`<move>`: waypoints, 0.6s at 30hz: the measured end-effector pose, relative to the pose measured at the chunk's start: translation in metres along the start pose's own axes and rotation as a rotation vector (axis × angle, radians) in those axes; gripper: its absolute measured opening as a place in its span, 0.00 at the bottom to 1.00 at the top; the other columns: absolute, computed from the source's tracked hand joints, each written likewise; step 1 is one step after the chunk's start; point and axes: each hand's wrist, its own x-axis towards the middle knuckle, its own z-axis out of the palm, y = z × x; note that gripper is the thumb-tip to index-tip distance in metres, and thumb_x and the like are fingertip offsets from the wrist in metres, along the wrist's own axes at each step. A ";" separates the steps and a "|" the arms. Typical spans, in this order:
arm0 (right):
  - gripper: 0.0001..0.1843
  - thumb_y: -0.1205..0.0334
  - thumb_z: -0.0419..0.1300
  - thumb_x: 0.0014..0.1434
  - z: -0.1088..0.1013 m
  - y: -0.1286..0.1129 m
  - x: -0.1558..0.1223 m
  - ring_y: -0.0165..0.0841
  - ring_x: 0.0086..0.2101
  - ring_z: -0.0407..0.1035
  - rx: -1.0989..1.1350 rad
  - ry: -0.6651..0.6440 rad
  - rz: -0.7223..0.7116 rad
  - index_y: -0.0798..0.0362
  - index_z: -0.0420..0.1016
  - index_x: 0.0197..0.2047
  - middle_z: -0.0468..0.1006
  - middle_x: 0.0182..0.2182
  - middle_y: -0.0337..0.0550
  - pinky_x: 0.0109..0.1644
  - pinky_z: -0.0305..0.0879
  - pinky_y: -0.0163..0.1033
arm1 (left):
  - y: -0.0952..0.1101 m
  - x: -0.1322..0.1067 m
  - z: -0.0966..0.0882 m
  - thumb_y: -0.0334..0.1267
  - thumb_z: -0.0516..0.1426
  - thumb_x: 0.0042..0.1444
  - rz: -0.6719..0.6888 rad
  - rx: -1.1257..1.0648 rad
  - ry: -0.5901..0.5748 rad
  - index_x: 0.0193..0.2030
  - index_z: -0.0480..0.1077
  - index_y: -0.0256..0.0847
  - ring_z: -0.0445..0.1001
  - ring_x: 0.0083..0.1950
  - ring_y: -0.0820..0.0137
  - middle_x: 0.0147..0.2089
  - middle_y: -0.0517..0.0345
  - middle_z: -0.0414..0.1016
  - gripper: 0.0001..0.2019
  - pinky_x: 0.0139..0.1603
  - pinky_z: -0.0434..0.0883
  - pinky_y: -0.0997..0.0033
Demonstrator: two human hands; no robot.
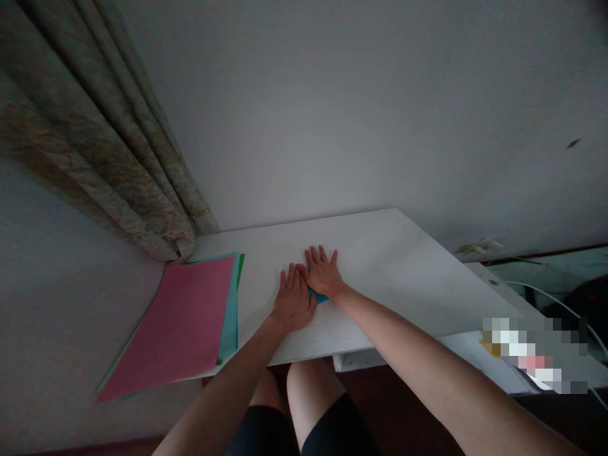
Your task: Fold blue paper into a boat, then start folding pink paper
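Note:
A small piece of blue paper [322, 298] lies on the white table [375, 253], mostly covered by my hands. My left hand [293, 303] rests flat over its left side, fingers stretched toward the wall. Just to the right and a little farther back, my right hand [323, 273] lies flat with its fingers spread. Its thumb reaches across to the fingers of my left hand. Only a blue corner shows between the two hands, so the paper's full shape is hidden.
A stack of large coloured sheets, pink [185, 316] on top with light blue [228, 329] and green beneath, overhangs the table's left front edge. A curtain [156, 190] hangs behind it. Right of the table are a lower white surface [468, 358] and a white cable [546, 291].

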 end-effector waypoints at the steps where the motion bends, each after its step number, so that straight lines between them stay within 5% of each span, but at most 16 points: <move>1: 0.38 0.44 0.32 0.71 0.001 0.000 0.000 0.55 0.70 0.37 -0.008 0.010 0.011 0.60 0.49 0.74 0.48 0.72 0.59 0.67 0.29 0.73 | 0.000 0.001 0.000 0.47 0.42 0.66 -0.006 -0.011 -0.004 0.72 0.48 0.19 0.41 0.76 0.46 0.74 0.27 0.47 0.35 0.72 0.45 0.43; 11: 0.50 0.31 0.42 0.64 -0.004 0.034 -0.032 0.57 0.70 0.29 -0.079 -0.142 0.053 0.56 0.36 0.75 0.35 0.73 0.62 0.67 0.31 0.73 | -0.002 0.000 -0.006 0.56 0.40 0.67 -0.056 -0.116 -0.081 0.73 0.47 0.23 0.39 0.77 0.47 0.76 0.30 0.39 0.39 0.72 0.45 0.39; 15: 0.38 0.41 0.40 0.69 -0.011 0.047 -0.046 0.56 0.71 0.27 -0.081 -0.165 -0.072 0.49 0.39 0.75 0.37 0.74 0.46 0.67 0.31 0.75 | -0.002 -0.001 -0.008 0.60 0.41 0.65 -0.048 -0.164 -0.082 0.75 0.46 0.43 0.38 0.77 0.44 0.78 0.44 0.38 0.37 0.69 0.44 0.30; 18: 0.32 0.52 0.38 0.71 -0.015 0.052 -0.054 0.51 0.71 0.29 -0.059 -0.178 -0.232 0.48 0.44 0.75 0.42 0.74 0.41 0.68 0.33 0.72 | -0.002 -0.001 -0.009 0.62 0.42 0.65 -0.038 -0.193 -0.086 0.76 0.44 0.49 0.36 0.77 0.42 0.78 0.54 0.39 0.36 0.68 0.43 0.27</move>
